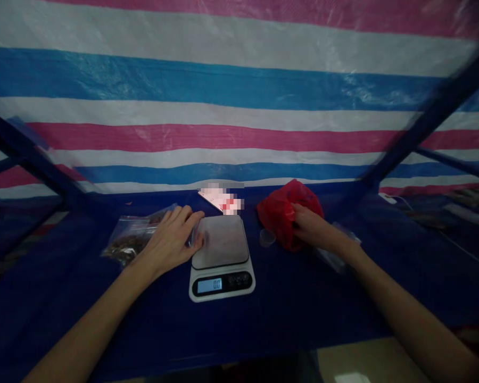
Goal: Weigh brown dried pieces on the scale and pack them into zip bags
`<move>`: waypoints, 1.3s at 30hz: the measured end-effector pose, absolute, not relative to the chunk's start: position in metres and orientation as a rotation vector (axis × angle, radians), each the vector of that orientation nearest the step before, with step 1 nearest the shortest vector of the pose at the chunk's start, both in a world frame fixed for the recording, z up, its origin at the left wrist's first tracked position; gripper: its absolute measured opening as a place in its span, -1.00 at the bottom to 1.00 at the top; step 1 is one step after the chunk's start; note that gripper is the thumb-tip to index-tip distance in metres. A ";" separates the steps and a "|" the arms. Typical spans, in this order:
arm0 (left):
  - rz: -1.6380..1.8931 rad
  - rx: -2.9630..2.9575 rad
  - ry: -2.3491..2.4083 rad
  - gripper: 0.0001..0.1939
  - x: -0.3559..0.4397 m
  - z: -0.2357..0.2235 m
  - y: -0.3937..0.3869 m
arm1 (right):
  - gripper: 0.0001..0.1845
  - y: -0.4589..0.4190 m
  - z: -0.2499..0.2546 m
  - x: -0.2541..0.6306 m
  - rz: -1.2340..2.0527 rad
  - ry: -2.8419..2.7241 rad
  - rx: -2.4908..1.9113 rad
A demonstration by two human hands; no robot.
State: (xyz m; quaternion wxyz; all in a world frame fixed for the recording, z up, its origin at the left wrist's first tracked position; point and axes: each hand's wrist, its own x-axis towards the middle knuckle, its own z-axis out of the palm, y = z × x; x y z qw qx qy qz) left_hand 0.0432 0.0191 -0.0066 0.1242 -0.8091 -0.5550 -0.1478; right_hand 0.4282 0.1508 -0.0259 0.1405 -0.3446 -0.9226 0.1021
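A white kitchen scale (220, 242) with a grey metal plate reads 0.0 on its lit display. At the plate's left edge is my left hand (175, 234), thumb and forefinger apart. A thin clear plastic edge shows between them; what it belongs to I cannot make out. Beneath and beside that hand lies a clear zip bag (127, 246) of brownish contents. My right hand (313, 229) reaches into or against a crumpled red plastic bag (277, 213), its fingertips hidden there. Between scale and red bag stands a small clear plastic cup (267, 238).
Behind the scale a bright, partly blurred-out screen or card (213, 198) lies tilted. Clear plastic packaging (332, 259) sits under my right wrist. Dark blue frame bars (419, 114) slope along both sides, and a striped sheet (223, 85) hangs at the back.
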 end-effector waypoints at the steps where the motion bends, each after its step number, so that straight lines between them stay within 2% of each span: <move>1: -0.441 -2.354 -1.619 -0.64 0.043 -0.007 0.018 | -0.68 0.151 -0.033 0.429 0.300 -2.659 -0.996; 4: -0.497 -2.370 -1.626 -0.70 0.044 -0.006 0.018 | -0.69 0.152 -0.045 0.433 0.291 -2.623 -1.000; 10: -0.567 -2.427 -1.695 -0.68 0.039 -0.008 0.022 | -0.70 0.161 -0.044 0.436 0.273 -2.585 -0.965; 18: -0.520 -2.364 -1.796 -0.79 0.029 -0.014 0.028 | -0.58 0.186 -0.041 0.427 0.292 -2.617 -0.817; 22: -0.341 -2.289 -1.745 -0.67 0.022 -0.014 0.030 | -0.56 0.192 -0.026 0.417 0.407 -2.606 -0.848; 26: -0.202 -2.145 -1.829 -0.53 0.005 -0.012 0.033 | -0.65 0.187 -0.025 0.417 0.365 -2.516 -0.911; 34: -0.037 -2.088 -1.923 -0.38 -0.009 -0.014 0.036 | -0.71 0.176 -0.031 0.426 0.376 -2.516 -0.875; 39: -0.022 -2.127 -1.968 -0.39 -0.013 -0.021 0.040 | -0.74 0.178 -0.026 0.427 0.328 -2.554 -0.916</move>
